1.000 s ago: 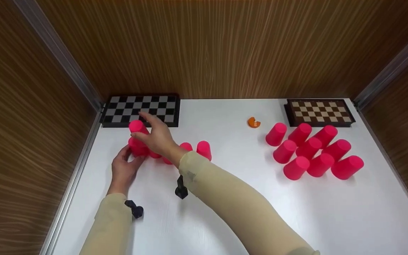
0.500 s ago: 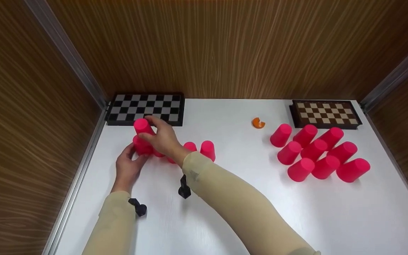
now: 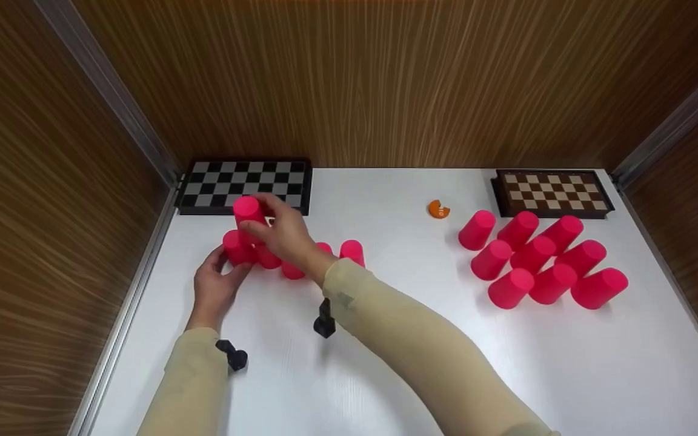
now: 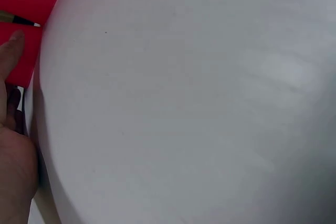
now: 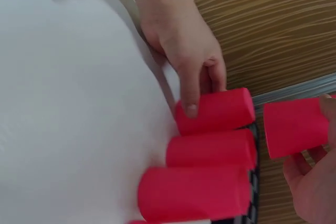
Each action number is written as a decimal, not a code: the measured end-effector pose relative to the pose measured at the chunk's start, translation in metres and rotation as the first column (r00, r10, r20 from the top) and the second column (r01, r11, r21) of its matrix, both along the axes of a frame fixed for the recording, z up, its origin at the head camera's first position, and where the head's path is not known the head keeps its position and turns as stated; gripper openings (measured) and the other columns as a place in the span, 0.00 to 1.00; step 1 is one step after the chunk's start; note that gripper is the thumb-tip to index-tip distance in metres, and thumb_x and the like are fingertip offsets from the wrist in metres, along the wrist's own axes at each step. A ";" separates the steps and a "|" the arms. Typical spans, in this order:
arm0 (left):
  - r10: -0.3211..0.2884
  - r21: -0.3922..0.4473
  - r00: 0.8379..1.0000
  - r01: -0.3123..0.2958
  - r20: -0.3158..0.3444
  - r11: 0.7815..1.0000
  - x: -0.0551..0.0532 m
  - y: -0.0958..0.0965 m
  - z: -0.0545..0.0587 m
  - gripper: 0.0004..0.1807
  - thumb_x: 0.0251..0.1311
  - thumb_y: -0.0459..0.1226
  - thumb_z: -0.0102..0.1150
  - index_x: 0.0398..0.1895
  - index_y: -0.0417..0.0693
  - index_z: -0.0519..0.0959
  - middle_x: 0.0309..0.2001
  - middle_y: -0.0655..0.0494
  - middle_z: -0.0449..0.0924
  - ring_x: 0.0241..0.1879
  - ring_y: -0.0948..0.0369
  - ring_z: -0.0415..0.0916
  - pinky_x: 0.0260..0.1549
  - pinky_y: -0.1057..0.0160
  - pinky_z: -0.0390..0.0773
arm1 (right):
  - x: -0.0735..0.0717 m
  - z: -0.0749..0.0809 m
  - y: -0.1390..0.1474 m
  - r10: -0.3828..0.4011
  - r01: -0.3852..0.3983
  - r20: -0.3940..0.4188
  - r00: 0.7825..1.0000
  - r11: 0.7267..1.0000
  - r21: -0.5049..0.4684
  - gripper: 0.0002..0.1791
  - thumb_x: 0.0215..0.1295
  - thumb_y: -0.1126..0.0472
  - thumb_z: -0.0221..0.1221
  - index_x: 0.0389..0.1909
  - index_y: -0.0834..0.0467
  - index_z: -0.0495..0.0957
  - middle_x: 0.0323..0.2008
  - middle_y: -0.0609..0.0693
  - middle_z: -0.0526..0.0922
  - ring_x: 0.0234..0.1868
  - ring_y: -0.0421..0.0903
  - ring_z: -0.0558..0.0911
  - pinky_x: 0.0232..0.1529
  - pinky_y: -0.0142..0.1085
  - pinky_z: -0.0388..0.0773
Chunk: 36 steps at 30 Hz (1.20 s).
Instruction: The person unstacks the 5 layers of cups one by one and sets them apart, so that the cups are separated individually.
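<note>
While I watch through the head view, I start at the left, where the left hand (image 3: 211, 289) grips the left cup (image 3: 238, 247), thumb to one side and fingers to the other. That cup stands mouth down on the table (image 3: 276, 375), its long axis upright, with the black board (image 3: 243, 181) behind it. Next comes the top cup (image 3: 249, 211), which I have pinched between the thumb and fingers of the right hand (image 3: 290, 235), taken from its right side. It is mouth down too, its axis running much the same way as those of the cups below.

The relation I steer by is the one under its rim. In the right wrist view, the top cup lies above the left cup and the second cup (image 3: 268, 257), roughly over the line where they meet, with a thin strip of background showing under it, so I judge it apart from both. The right hand is the nearer one, being on it; the left hand sits lower.

Further right, the third cup (image 3: 292, 270) and two more carry the row on, partly hidden by the sleeve (image 3: 409, 339). Beyond them I find the orange piece (image 3: 438, 209), then a block of nine cups (image 3: 532, 254) in front of the brown board (image 3: 555, 192), well apart from both hands.
</note>
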<state>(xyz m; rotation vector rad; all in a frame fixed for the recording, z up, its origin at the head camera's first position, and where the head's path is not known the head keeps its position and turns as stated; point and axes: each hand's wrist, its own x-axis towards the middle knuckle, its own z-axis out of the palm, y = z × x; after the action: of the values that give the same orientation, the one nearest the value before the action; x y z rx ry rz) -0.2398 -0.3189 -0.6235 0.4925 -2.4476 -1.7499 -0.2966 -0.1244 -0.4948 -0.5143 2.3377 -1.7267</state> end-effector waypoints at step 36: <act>0.017 0.014 0.999 -0.018 0.045 1.000 0.005 0.005 0.009 0.48 0.65 0.45 0.75 0.84 0.52 0.61 0.81 0.50 0.63 0.82 0.52 0.55 0.76 0.54 0.65 | -0.018 -0.080 0.290 -0.502 0.505 0.062 0.863 0.861 -0.052 0.36 0.72 0.59 0.69 0.78 0.58 0.67 0.70 0.56 0.75 0.69 0.54 0.75 0.70 0.44 0.76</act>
<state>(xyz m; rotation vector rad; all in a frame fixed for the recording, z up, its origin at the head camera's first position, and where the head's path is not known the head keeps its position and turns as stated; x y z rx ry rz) -0.2350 -0.3144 -0.6147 0.5593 -2.4545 -1.7700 -0.3148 0.1651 -0.5752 0.1590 2.5419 -1.9985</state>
